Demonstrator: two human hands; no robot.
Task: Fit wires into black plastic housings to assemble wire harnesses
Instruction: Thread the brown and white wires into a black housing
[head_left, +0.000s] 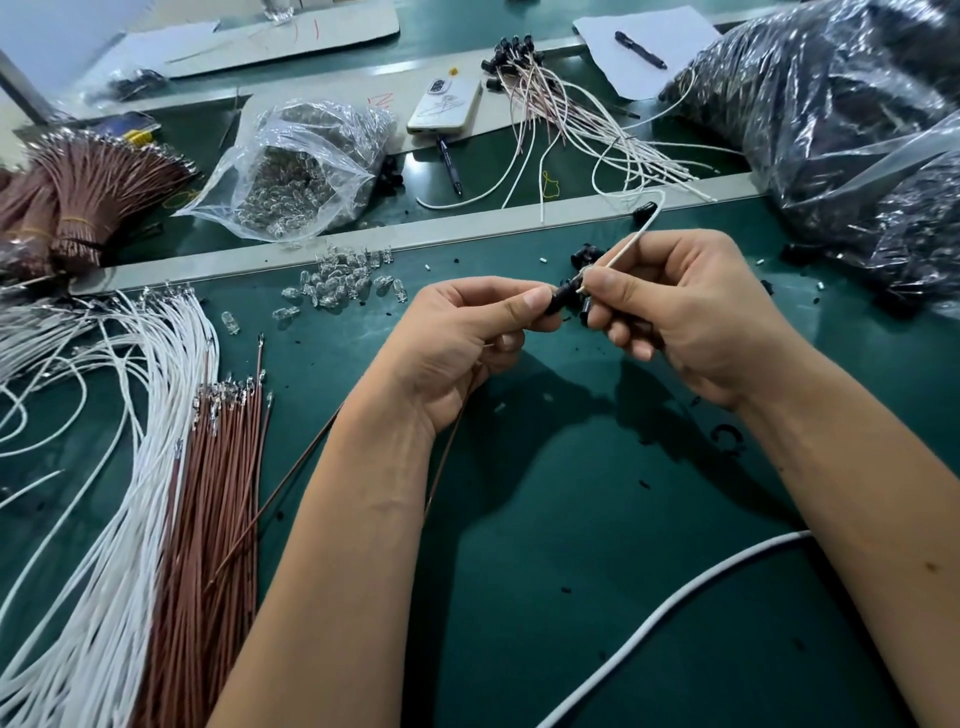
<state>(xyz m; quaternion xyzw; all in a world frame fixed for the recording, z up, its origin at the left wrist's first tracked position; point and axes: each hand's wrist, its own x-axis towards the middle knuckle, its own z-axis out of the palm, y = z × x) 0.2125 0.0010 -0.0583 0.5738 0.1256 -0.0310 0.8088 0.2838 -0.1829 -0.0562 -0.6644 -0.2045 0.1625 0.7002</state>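
Housing (558, 304) sits pinched in the left hand (467, 338) above the green surface (571, 519), steadied so the right hand (691, 312), gripping the white wire (631, 244) near its tip, can likely feed it in.

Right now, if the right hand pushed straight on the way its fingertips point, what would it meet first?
The black housing pinched by the left hand: the right hand, pinching the white wire, points left straight at it. Depth looks matched, though one view can't confirm.
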